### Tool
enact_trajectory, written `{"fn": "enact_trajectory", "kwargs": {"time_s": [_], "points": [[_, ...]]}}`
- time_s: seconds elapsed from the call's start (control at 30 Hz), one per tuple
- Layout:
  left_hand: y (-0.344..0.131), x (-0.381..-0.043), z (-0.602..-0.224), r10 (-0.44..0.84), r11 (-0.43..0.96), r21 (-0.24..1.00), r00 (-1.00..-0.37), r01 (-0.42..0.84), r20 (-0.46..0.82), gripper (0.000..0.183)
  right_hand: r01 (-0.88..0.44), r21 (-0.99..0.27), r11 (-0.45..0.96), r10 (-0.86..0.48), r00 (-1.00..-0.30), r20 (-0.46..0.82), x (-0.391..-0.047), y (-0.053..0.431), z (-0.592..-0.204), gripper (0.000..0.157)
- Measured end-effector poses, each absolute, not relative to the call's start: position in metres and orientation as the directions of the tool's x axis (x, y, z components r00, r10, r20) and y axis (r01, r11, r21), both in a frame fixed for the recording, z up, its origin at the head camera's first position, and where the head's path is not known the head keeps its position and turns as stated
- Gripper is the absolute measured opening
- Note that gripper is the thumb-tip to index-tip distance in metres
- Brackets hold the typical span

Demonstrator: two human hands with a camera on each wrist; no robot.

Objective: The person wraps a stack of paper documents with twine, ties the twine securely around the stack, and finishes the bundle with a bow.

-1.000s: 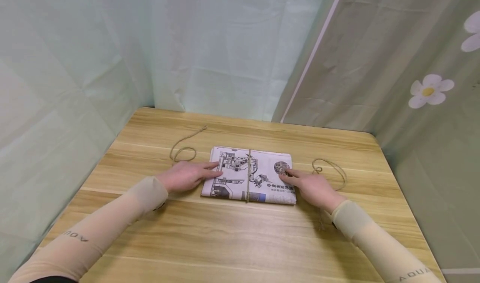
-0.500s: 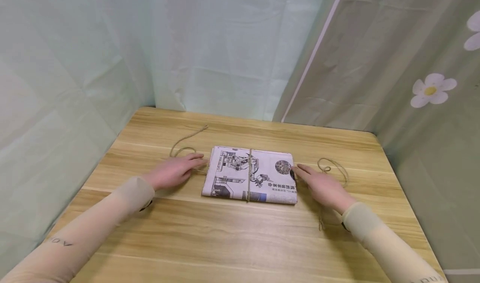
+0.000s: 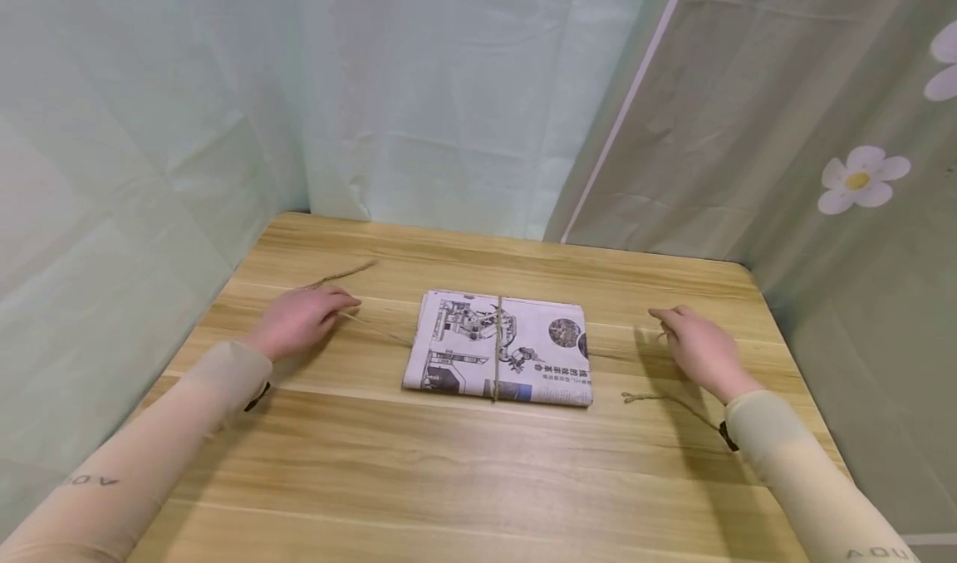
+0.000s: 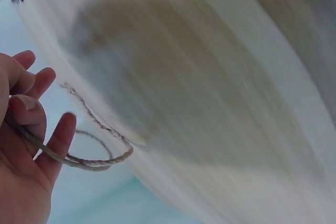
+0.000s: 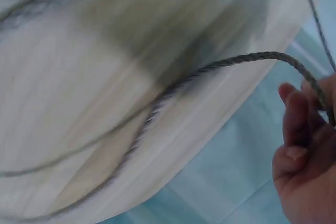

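Note:
A folded newspaper bundle point(image 3: 467, 324) lies flat on the table, one strand of brown twine point(image 3: 497, 347) crossing its top from back to front. More twine comes out at its left and right edges. Off to the left, my left hand point(image 3: 299, 320) pinches the left length of twine between thumb and fingers; in the left wrist view a loop of that twine point(image 4: 89, 165) hangs past the palm. My right hand point(image 3: 704, 349), right of the bundle, pinches the right length of twine point(image 5: 273, 55). Its loose end point(image 3: 665, 397) trails below that hand.
The wooden table point(image 3: 463, 480) has rounded far corners. Pale green curtain sheets point(image 3: 449, 115) hang close behind and at the left; a grey-green one with white flowers point(image 3: 860, 181) hangs at the right.
Both hands have left the newspaper and moved outward, left hand to the left and right hand to the right, taking up the twine. The side lengths are drawn out; the bundle stays put.

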State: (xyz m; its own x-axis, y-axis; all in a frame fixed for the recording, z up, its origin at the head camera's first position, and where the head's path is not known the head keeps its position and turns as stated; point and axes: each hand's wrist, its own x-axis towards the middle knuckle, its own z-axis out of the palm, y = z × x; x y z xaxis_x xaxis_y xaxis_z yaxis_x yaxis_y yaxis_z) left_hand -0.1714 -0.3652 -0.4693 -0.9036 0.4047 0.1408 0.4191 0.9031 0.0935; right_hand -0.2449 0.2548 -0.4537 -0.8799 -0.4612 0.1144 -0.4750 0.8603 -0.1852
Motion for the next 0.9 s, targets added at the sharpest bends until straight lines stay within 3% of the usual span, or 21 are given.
{"fn": "enact_trajectory", "kwargs": {"time_s": [0.13, 0.33, 0.43, 0.53, 0.7, 0.8, 0.9], "points": [[-0.374, -0.173, -0.466, 0.38, 0.914, 0.088, -0.913, 0.395, 0.145, 0.031, -0.361, -0.277, 0.891, -0.326, -0.931, 0.165, -0.248, 0.267, -0.443, 0.038], [-0.386, -0.172, -0.466, 0.344, 0.93, 0.092, -0.931, 0.356, 0.121, 0.033, -0.264, -0.386, 0.884, -0.169, -0.95, 0.261, -0.249, 0.276, -0.43, 0.04], [-0.388, -0.17, -0.47, 0.342, 0.93, 0.12, -0.937, 0.349, 0.07, 0.036, -0.248, -0.405, 0.88, -0.174, -0.962, 0.211, -0.249, 0.277, -0.431, 0.039], [-0.385, -0.165, -0.472, 0.356, 0.92, 0.167, -0.934, 0.354, 0.018, 0.045, -0.242, -0.405, 0.882, -0.229, -0.97, 0.08, -0.25, 0.275, -0.436, 0.043], [-0.375, -0.154, -0.465, 0.353, 0.906, 0.254, -0.936, 0.339, -0.009, 0.061, -0.249, -0.477, 0.843, -0.353, -0.925, -0.14, -0.247, 0.268, -0.444, 0.079], [-0.373, -0.147, -0.458, 0.301, 0.902, 0.298, -0.95, 0.311, 0.081, 0.057, -0.267, -0.497, 0.826, -0.376, -0.917, -0.131, -0.242, 0.263, -0.443, 0.088], [-0.376, -0.147, -0.449, 0.197, 0.912, 0.314, -0.954, 0.262, 0.225, 0.047, -0.285, -0.497, 0.82, -0.348, -0.937, -0.037, -0.237, 0.259, -0.439, 0.084]]}}
